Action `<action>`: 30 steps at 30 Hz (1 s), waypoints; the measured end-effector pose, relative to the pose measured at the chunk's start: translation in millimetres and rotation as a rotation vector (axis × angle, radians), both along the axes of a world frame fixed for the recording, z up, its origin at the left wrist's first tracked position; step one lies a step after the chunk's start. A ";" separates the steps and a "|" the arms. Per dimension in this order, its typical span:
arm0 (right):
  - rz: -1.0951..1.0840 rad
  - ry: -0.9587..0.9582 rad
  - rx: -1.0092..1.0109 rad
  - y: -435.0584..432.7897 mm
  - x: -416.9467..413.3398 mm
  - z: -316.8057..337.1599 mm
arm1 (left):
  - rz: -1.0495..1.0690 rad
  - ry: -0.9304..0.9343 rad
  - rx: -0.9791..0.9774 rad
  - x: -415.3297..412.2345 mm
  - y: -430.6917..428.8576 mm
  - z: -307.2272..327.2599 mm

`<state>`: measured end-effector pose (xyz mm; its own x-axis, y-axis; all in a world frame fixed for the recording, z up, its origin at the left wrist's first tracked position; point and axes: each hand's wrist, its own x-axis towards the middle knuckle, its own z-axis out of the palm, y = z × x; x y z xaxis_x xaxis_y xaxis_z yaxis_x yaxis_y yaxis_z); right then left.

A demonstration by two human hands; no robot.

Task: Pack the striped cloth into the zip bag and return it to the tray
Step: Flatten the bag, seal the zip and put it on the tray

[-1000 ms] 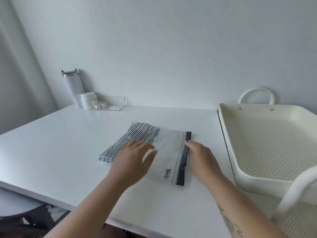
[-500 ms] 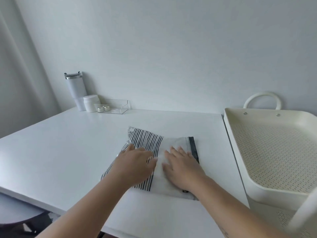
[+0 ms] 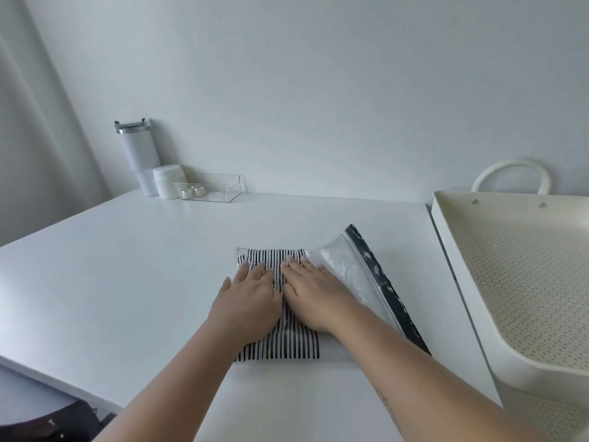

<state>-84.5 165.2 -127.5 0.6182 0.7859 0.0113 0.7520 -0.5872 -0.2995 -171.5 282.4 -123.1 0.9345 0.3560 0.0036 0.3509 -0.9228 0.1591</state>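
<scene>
The striped cloth lies folded inside the clear zip bag on the white table. The bag's dark zip strip runs along its right side and its far end lifts off the table. My left hand and my right hand rest flat, side by side, palms down on the bag over the cloth, fingers extended. Neither hand grips anything. The cream perforated tray stands just right of the table, with nothing seen in it.
At the table's far left corner stand a white tumbler, a white jar and a clear plastic box. The tray has a loop handle at its back. A dark chair sits below the table's near left edge.
My right hand left the zip strip and came flat onto the bag beside my left hand. The bag turned, its zip edge now angled and lifted at the far end.
</scene>
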 end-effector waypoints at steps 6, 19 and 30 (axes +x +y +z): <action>-0.092 -0.024 -0.043 -11.6 16.5 -6.9 | -0.010 0.024 0.029 0.7 -4.7 4.2; -0.356 -0.074 -0.152 -35.3 43.2 1.4 | 0.007 -0.028 -0.045 -0.6 -6.6 -0.1; -0.093 -0.085 -0.015 -43.3 -32.3 -10.4 | 0.027 -0.023 0.000 2.5 -3.1 -4.0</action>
<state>-116.8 121.9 -138.0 0.6859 0.7256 0.0549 0.7162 -0.6597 -0.2278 -169.0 279.4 -127.1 0.9244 0.3806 0.0248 0.3716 -0.9132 0.1672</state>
